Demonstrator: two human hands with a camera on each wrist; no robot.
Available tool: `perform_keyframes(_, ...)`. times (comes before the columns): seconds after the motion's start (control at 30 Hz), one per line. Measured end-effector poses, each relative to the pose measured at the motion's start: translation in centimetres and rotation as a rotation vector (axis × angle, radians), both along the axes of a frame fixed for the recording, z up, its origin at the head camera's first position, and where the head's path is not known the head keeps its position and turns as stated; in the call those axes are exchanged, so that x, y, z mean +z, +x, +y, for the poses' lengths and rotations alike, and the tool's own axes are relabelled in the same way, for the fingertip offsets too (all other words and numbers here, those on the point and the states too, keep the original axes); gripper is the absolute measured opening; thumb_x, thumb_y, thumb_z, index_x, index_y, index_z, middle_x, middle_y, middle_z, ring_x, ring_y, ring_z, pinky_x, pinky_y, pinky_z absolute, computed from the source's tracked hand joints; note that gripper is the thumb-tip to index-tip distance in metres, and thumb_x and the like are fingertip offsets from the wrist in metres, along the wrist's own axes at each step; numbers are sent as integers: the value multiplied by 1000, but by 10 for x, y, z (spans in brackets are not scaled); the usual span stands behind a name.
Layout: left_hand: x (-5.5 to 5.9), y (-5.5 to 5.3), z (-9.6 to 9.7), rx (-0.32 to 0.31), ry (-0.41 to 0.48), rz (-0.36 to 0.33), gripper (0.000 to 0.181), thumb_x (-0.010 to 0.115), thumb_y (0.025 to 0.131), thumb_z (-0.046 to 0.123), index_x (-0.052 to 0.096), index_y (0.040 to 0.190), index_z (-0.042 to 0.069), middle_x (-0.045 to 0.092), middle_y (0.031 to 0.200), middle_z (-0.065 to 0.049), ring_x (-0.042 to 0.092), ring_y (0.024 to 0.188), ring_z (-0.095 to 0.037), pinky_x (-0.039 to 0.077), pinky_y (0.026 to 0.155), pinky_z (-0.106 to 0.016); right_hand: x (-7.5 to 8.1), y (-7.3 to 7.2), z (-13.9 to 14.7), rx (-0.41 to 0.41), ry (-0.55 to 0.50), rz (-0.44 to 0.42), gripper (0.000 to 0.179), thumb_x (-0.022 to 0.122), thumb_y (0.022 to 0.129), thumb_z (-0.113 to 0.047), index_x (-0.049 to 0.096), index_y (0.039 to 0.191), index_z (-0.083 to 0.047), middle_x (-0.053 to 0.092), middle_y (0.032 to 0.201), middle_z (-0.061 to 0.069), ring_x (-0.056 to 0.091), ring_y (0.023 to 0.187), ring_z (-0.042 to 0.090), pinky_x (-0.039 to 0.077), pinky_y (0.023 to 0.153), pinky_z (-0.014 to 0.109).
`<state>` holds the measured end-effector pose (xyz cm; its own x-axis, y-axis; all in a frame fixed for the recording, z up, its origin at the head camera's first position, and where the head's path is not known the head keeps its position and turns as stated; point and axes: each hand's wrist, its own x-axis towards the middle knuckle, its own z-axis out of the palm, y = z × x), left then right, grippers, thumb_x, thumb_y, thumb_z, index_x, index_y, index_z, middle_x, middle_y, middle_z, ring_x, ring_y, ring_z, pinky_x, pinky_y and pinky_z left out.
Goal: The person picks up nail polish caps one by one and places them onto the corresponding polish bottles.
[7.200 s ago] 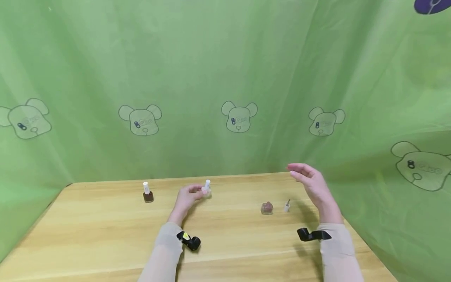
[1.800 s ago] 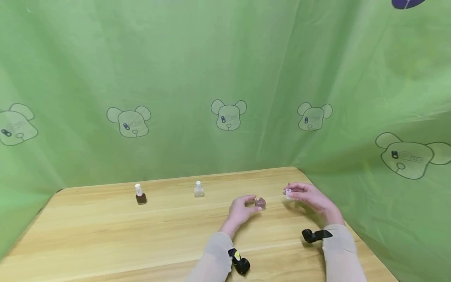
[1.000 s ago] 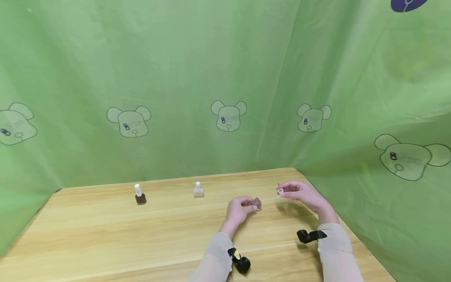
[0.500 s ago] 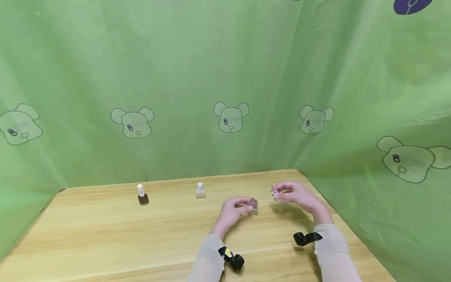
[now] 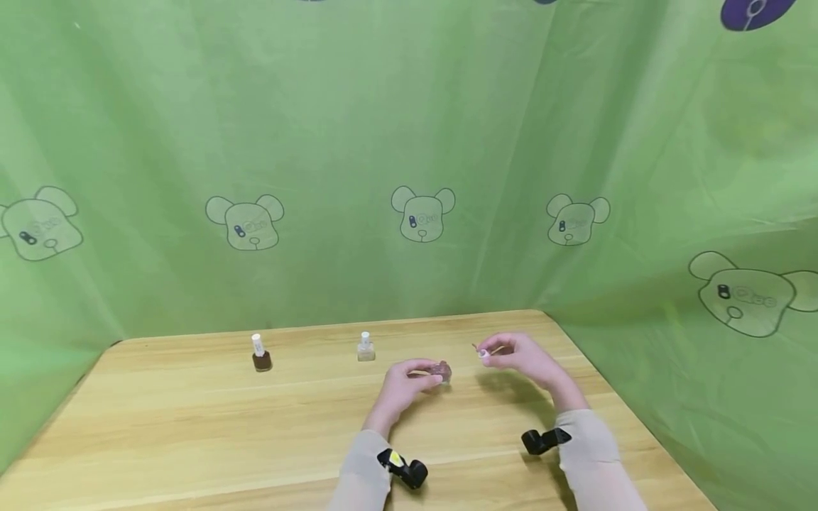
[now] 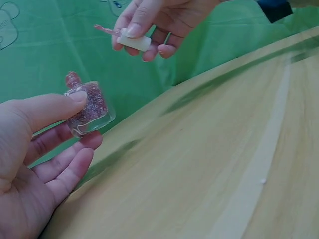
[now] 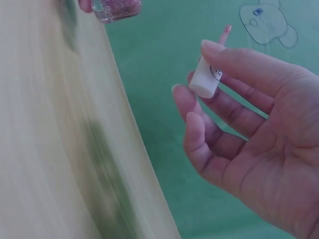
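My left hand (image 5: 401,387) pinches a small glass nail polish bottle (image 6: 92,107) filled with pink glitter, held above the table. Its neck is uncapped and coated with glitter polish. To the right, my right hand (image 5: 520,355) holds the white nail polish cap (image 7: 207,78) between thumb and fingers. A glitter-covered brush (image 7: 226,34) sticks out of that cap, pointing up and left toward the bottle in the head view. Bottle and brush are apart, with a short gap between them.
A dark red nail polish bottle (image 5: 262,360) with a white cap stands at the back left of the wooden table (image 5: 192,426). A clear, white-capped bottle (image 5: 366,349) stands at the back middle. Green curtain (image 5: 345,142) hangs behind and beside the table.
Seven seconds ago my left hand was at the clear bottle and the glitter bottle and cap lay on the table. Both are now held; over the last second both hands moved left, drawing closer.
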<state>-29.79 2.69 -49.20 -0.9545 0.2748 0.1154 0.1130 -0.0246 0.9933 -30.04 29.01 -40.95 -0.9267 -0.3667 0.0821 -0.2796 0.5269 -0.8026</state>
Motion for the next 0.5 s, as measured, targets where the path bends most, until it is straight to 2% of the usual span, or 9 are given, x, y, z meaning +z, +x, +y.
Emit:
perform_keyframes(0.1,2,1,-5,8,-14,-7,37,79,81,18,70,114,5,71,108,-14,67,85,-13,58,78,-32,2,2,-8,-4,29,29,34,72,86,-19,65,114,0,68,107,17,62,91,16,52,82,23)
perform_keyframes(0.27,4,0,-7,19,-29,-13,36,80,79,21,71,111,7,72,105,-11,65,87,-12,55,78,-28,7,6,-19,-7,82,83,29,72,86,-16,67,109,-1,68,98,13,59,86,15,51,78,22)
perform_keyframes(0.5,3,0,-5,15,0,-13,35,79,80,17,70,112,5,71,107,-12,65,86,-12,59,80,-35,10,5,-28,-10,109,126,20,74,83,-11,66,99,-3,66,89,8,58,82,11,50,74,22)
